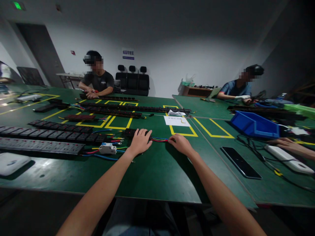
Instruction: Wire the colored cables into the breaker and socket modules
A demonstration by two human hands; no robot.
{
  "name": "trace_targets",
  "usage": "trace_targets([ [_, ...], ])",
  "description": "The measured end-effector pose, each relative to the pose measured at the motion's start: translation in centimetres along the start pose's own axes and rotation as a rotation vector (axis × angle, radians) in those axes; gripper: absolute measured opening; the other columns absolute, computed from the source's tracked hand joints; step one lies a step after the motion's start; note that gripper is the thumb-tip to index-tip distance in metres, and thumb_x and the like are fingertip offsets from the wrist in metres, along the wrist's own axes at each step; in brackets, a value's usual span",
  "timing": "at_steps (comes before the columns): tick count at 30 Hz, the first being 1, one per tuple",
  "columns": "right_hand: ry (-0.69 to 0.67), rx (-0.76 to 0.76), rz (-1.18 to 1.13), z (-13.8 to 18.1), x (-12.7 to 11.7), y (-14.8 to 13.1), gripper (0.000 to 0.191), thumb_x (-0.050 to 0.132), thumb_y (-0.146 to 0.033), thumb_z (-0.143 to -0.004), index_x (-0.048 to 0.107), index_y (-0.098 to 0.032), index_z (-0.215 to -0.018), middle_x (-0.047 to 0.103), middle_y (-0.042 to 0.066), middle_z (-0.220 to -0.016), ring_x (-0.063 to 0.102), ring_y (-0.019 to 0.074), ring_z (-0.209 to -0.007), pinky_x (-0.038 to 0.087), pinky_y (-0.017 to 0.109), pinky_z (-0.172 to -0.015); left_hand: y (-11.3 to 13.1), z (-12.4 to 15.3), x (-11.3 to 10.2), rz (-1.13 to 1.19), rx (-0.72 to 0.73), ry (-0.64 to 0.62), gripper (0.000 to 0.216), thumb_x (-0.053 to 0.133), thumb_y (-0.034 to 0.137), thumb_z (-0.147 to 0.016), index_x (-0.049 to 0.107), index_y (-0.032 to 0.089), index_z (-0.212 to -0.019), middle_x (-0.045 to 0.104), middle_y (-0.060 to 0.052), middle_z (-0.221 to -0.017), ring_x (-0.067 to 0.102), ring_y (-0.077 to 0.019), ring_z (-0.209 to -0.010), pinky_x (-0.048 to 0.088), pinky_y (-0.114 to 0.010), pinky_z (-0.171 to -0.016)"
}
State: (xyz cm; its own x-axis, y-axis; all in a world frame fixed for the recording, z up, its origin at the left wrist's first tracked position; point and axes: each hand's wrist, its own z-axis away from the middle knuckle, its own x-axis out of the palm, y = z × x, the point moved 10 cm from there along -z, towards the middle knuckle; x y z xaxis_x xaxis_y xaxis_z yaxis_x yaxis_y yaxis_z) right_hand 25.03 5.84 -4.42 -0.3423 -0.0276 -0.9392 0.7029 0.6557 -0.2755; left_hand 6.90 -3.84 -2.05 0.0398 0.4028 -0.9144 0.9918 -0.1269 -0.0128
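My left hand (140,141) lies over a short black power strip (129,132), its fingers across the top and its thumb at the near side. Most of the strip is hidden under this hand. Thin coloured wires (159,140), red, green and blue, run from the strip's right end. At their far end my right hand (181,145) pinches them between thumb and fingers; the wire tips are hidden. Left of my hands lie several long power strips (41,146) with wires ending in metal lugs. A white breaker-like block (107,148) sits among those wires.
A paper sheet (176,121) lies beyond my right hand. Rightward are a phone (240,162), a blue bin (254,124), a white power strip (289,159) and another person's hand (285,143). More strips (113,111) lie farther back. Two people (98,80) work across the green table (157,177).
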Motion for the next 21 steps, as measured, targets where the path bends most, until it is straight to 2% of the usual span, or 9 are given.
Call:
trace_targets([
  [2, 0.011, 0.004, -0.004, 0.02, 0.07, 0.18, 0.024, 0.06, -0.037, -0.101, 0.074, -0.022, -0.112, 0.071, 0.008, -0.109, 0.066, 0.0211, -0.097, 0.046, 0.028, -0.08, 0.0, 0.01, -0.01, -0.001, 0.003, -0.001, 0.058, 0.053, 0.041, -0.1, 0.051, 0.015, -0.152, 0.058, -0.019, -0.143, 0.049, -0.0338, -0.138, 0.032, -0.056, -0.121],
  [4, 0.034, 0.014, -0.01, 0.07, -0.02, 0.4, 0.032, 0.064, -0.037, -0.098, 0.069, -0.021, -0.125, 0.07, 0.01, -0.117, 0.066, 0.0215, -0.101, 0.047, 0.029, -0.082, -0.03, 0.01, 0.02, 0.001, 0.004, -0.003, 0.058, 0.052, 0.041, -0.101, 0.05, 0.016, -0.153, 0.058, -0.019, -0.144, 0.048, -0.0337, -0.138, 0.032, -0.056, -0.121],
  [6, 0.036, 0.015, -0.006, 0.1, 0.01, 0.45, 0.035, 0.065, -0.037, -0.098, 0.067, -0.021, -0.129, 0.069, 0.01, -0.12, 0.065, 0.0217, -0.103, 0.046, 0.028, -0.083, -0.08, -0.01, 0.07, 0.008, 0.003, -0.007, 0.058, 0.052, 0.041, -0.101, 0.05, 0.016, -0.153, 0.058, -0.018, -0.144, 0.048, -0.0336, -0.139, 0.032, -0.057, -0.121],
  [8, 0.005, 0.005, 0.011, 0.09, 0.28, 0.29, 0.028, 0.059, -0.039, -0.101, 0.072, -0.023, -0.121, 0.069, 0.009, -0.115, 0.065, 0.0214, -0.102, 0.046, 0.028, -0.082, -0.12, -0.02, 0.13, 0.014, 0.0, -0.012, 0.058, 0.051, 0.042, -0.101, 0.05, 0.016, -0.153, 0.058, -0.018, -0.145, 0.048, -0.0337, -0.139, 0.031, -0.057, -0.122],
  [11, -0.029, -0.009, 0.025, 0.03, 0.51, -0.04, 0.028, 0.053, -0.038, -0.105, 0.076, -0.024, -0.109, 0.069, 0.007, -0.107, 0.065, 0.0201, -0.097, 0.045, 0.027, -0.081, -0.1, -0.04, 0.13, 0.015, 0.0, -0.013, 0.059, 0.05, 0.043, -0.101, 0.05, 0.016, -0.153, 0.058, -0.019, -0.145, 0.048, -0.034, -0.139, 0.031, -0.057, -0.122],
  [21, 0.006, 0.002, 0.025, -0.01, -0.03, -0.47, 0.025, 0.054, -0.033, -0.104, 0.075, -0.022, -0.098, 0.07, 0.007, -0.102, 0.064, 0.0199, -0.093, 0.043, 0.027, -0.076, -0.22, -0.01, 0.09, 0.028, 0.001, -0.009, 0.058, 0.051, 0.042, -0.101, 0.049, 0.017, -0.153, 0.057, -0.018, -0.145, 0.048, -0.0337, -0.139, 0.03, -0.057, -0.122],
])
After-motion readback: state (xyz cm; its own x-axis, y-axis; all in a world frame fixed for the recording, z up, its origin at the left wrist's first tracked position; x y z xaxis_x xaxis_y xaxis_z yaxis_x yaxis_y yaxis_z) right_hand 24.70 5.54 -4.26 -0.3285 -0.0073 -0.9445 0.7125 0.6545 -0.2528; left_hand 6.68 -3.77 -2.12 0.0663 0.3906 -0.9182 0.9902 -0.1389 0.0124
